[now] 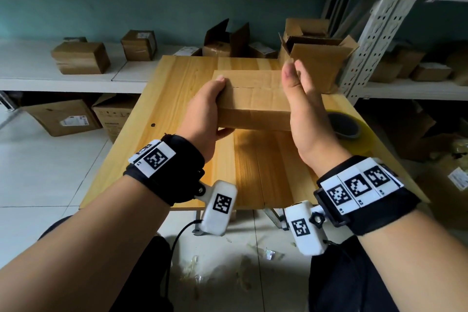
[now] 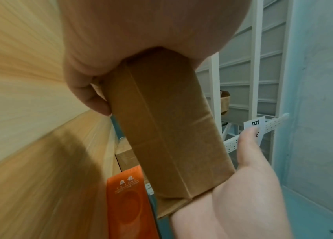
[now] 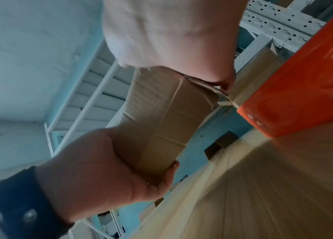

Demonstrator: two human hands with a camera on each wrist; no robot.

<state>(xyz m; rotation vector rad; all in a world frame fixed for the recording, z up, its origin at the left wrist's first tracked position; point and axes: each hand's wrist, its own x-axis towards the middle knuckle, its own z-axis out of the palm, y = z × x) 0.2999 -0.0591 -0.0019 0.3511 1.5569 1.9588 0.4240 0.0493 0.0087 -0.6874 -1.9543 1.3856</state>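
Head view: a closed cardboard box (image 1: 253,99) is held raised just above the tabletop (image 1: 253,172), clamped end to end. This is judged to be for turning or taping, as a tape roll (image 1: 347,126) lies within reach at the right. The left hand (image 1: 202,111) is wrapped round the left end, thumb on top, fingers beneath. The right hand (image 1: 301,109) is pressed flat against the right end, fingers largely straight. The top flaps are shut, so the contents cannot be seen. An open carton (image 1: 321,61) on the shelf (image 1: 76,81) behind shows no visible contents

Left wrist view: the box is seen clear of the tabletop

Right wrist view: the right fingertips are seen at the far corner; whether they hook it cannot be told
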